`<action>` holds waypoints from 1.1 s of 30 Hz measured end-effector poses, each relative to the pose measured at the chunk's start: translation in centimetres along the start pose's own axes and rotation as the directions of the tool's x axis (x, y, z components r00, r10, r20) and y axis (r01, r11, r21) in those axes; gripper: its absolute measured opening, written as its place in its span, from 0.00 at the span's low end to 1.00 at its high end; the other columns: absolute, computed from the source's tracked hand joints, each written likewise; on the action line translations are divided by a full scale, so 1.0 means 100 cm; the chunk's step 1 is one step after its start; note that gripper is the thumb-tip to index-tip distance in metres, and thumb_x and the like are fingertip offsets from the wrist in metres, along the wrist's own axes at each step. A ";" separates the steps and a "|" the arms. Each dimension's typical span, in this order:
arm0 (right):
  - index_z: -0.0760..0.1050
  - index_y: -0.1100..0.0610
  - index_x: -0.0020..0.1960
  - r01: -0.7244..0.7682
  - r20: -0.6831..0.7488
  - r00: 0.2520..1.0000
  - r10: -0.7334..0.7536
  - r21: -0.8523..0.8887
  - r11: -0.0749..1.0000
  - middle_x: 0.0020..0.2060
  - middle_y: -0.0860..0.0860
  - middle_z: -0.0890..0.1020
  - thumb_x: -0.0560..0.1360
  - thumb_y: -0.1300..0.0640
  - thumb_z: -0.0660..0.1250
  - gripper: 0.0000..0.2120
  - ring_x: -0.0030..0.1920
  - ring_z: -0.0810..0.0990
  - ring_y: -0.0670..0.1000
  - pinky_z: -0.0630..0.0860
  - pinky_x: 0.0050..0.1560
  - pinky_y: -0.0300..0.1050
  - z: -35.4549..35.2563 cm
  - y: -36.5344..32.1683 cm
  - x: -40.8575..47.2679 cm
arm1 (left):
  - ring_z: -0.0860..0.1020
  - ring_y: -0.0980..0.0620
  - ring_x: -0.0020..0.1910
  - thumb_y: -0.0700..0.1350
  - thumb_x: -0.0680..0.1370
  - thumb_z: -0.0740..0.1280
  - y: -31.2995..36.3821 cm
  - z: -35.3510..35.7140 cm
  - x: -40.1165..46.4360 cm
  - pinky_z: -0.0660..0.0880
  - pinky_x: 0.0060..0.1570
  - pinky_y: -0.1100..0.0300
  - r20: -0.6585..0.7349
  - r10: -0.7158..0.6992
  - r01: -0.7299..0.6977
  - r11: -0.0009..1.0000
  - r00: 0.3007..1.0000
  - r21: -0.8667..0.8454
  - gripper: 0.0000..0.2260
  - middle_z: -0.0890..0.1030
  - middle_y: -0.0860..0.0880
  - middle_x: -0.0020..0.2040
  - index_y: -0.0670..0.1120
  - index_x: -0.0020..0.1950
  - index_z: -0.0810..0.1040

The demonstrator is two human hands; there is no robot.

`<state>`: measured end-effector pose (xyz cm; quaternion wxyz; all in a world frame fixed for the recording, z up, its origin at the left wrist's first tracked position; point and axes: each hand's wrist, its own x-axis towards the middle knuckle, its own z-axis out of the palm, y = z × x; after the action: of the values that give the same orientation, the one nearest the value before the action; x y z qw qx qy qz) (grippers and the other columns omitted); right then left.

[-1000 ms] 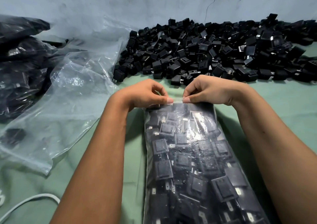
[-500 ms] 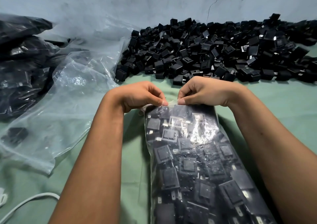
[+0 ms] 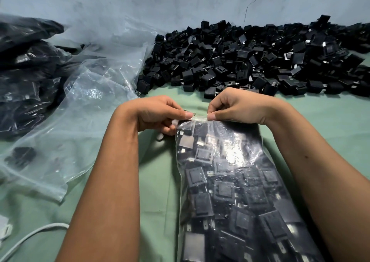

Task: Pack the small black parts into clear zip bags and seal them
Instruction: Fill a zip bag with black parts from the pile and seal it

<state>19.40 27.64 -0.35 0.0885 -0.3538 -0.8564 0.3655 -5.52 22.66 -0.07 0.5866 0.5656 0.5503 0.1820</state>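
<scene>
Since a second ago the filled zip bag has shifted slightly right — lower centre of frame, on the green cloth. Left hand and right hand each pinch its top edge (thumbtips nearly meeting). Loose black parts heaped upper right.

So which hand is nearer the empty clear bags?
Left. The left hand pinches the filled bag's top edge right beside the empty bags; the right hand pinches the same edge farther right, away from them.
</scene>
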 end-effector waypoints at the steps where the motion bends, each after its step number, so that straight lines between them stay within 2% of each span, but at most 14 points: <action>1: 0.82 0.55 0.43 -0.012 0.001 1.000 0.012 0.003 1.000 0.28 0.47 0.78 0.81 0.50 0.70 0.11 0.28 0.73 0.44 0.69 0.30 0.33 -0.001 0.001 -0.001 | 0.77 0.56 0.26 0.47 0.70 0.74 -0.002 -0.003 -0.002 0.75 0.25 0.67 0.006 -0.011 0.011 1.000 1.000 -0.029 0.09 0.80 0.46 0.31 0.41 0.39 0.84; 4: 0.83 0.55 0.44 -0.049 0.011 0.999 0.048 0.024 0.999 0.30 0.47 0.80 0.81 0.49 0.70 0.12 0.29 0.74 0.45 0.71 0.32 0.36 -0.003 0.003 -0.003 | 0.79 0.54 0.28 0.44 0.67 0.75 -0.008 -0.007 -0.002 0.79 0.29 0.66 -0.041 -0.022 0.019 0.996 0.999 -0.092 0.09 0.81 0.43 0.34 0.39 0.41 0.84; 6: 0.84 0.53 0.44 -0.072 0.018 0.997 0.071 0.071 0.995 0.31 0.47 0.81 0.80 0.49 0.70 0.11 0.30 0.76 0.45 0.73 0.32 0.37 -0.002 0.001 -0.002 | 0.78 0.55 0.29 0.42 0.67 0.76 -0.010 -0.006 0.000 0.80 0.32 0.67 -0.071 -0.001 -0.008 0.991 0.997 -0.130 0.05 0.81 0.45 0.34 0.40 0.37 0.86; 9: 0.86 0.51 0.45 -0.051 0.006 0.999 0.051 0.048 0.998 0.32 0.47 0.82 0.80 0.47 0.70 0.10 0.31 0.77 0.43 0.73 0.32 0.34 0.004 -0.005 0.004 | 0.82 0.56 0.31 0.40 0.67 0.76 -0.010 -0.005 0.003 0.80 0.33 0.68 -0.086 0.045 -0.058 0.986 0.995 -0.155 0.02 0.84 0.47 0.34 0.42 0.36 0.87; 11: 0.86 0.50 0.45 -0.012 -0.027 1.000 0.013 0.040 0.999 0.32 0.47 0.83 0.79 0.48 0.71 0.09 0.32 0.77 0.42 0.73 0.34 0.33 0.007 -0.009 0.008 | 0.82 0.57 0.31 0.40 0.67 0.77 -0.009 -0.004 0.005 0.79 0.32 0.69 -0.091 0.061 -0.075 0.985 0.994 -0.154 0.02 0.83 0.47 0.34 0.43 0.36 0.87; 14: 0.85 0.51 0.45 0.018 -0.021 1.000 -0.017 0.053 0.998 0.34 0.52 0.84 0.79 0.49 0.72 0.08 0.34 0.78 0.45 0.75 0.37 0.38 0.009 -0.011 0.010 | 0.80 0.57 0.30 0.42 0.66 0.77 -0.008 -0.002 0.004 0.75 0.28 0.72 -0.081 0.070 -0.080 0.988 0.994 -0.130 0.03 0.82 0.47 0.32 0.43 0.36 0.87; 17: 0.84 0.53 0.44 0.053 -0.006 0.999 -0.053 0.031 0.998 0.30 0.45 0.80 0.80 0.51 0.71 0.08 0.31 0.75 0.44 0.71 0.34 0.35 0.010 -0.012 0.012 | 0.80 0.58 0.28 0.41 0.67 0.76 -0.008 -0.003 0.001 0.74 0.26 0.72 -0.047 0.060 -0.067 0.986 0.997 -0.155 0.02 0.82 0.46 0.31 0.43 0.36 0.87; 22: 0.84 0.55 0.44 0.016 -0.001 1.000 -0.015 0.051 0.999 0.30 0.45 0.80 0.80 0.53 0.71 0.09 0.32 0.75 0.45 0.72 0.36 0.39 0.012 -0.015 0.011 | 0.80 0.58 0.27 0.40 0.67 0.76 -0.008 -0.003 -0.001 0.73 0.25 0.72 -0.085 0.050 -0.062 0.987 0.995 -0.150 0.01 0.81 0.48 0.31 0.44 0.36 0.86; 24: 0.83 0.58 0.44 0.011 -0.010 1.000 -0.010 0.052 0.999 0.30 0.45 0.78 0.81 0.52 0.70 0.11 0.31 0.73 0.43 0.70 0.35 0.36 0.011 -0.018 0.010 | 0.78 0.59 0.27 0.42 0.66 0.76 -0.007 -0.001 -0.001 0.71 0.24 0.72 -0.103 0.066 -0.077 0.991 0.993 -0.108 0.02 0.81 0.48 0.32 0.44 0.37 0.86; 26: 0.78 0.61 0.40 -0.010 0.016 1.000 0.010 0.010 1.000 0.29 0.47 0.72 0.82 0.48 0.67 0.19 0.29 0.69 0.44 0.68 0.32 0.36 0.011 -0.023 0.011 | 0.76 0.59 0.27 0.43 0.65 0.77 -0.005 0.001 -0.001 0.70 0.25 0.72 -0.110 0.074 -0.083 0.993 0.991 -0.084 0.05 0.81 0.49 0.33 0.44 0.38 0.86; 28: 0.73 0.58 0.36 -0.051 0.044 0.998 0.051 -0.018 0.999 0.27 0.47 0.70 0.83 0.46 0.66 0.22 0.26 0.67 0.45 0.67 0.29 0.36 0.014 -0.027 0.013 | 0.77 0.58 0.28 0.44 0.65 0.78 -0.006 0.000 -0.002 0.72 0.27 0.71 -0.108 0.069 -0.078 0.994 0.992 -0.082 0.06 0.81 0.49 0.33 0.44 0.40 0.86; 30: 0.74 0.57 0.35 -0.077 0.038 0.996 0.078 -0.016 0.997 0.27 0.48 0.70 0.82 0.46 0.67 0.21 0.26 0.67 0.46 0.67 0.28 0.36 0.016 -0.028 0.014 | 0.80 0.57 0.31 0.40 0.67 0.77 -0.008 -0.003 -0.006 0.77 0.30 0.70 -0.092 0.060 -0.070 0.991 0.994 -0.118 0.07 0.83 0.48 0.35 0.42 0.44 0.86; 33: 0.74 0.61 0.36 -0.081 0.026 0.996 0.081 -0.018 0.997 0.28 0.49 0.70 0.82 0.47 0.67 0.22 0.27 0.67 0.46 0.66 0.29 0.36 0.016 -0.027 0.014 | 0.84 0.53 0.35 0.29 0.74 0.72 -0.012 -0.007 -0.011 0.80 0.34 0.66 -0.084 0.045 -0.059 0.983 0.995 -0.176 0.08 0.85 0.44 0.38 0.37 0.50 0.83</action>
<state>16.27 26.36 0.17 0.0590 -0.3840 -0.8455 0.3664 -6.94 21.70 -0.41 0.6076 0.5172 0.5399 0.2680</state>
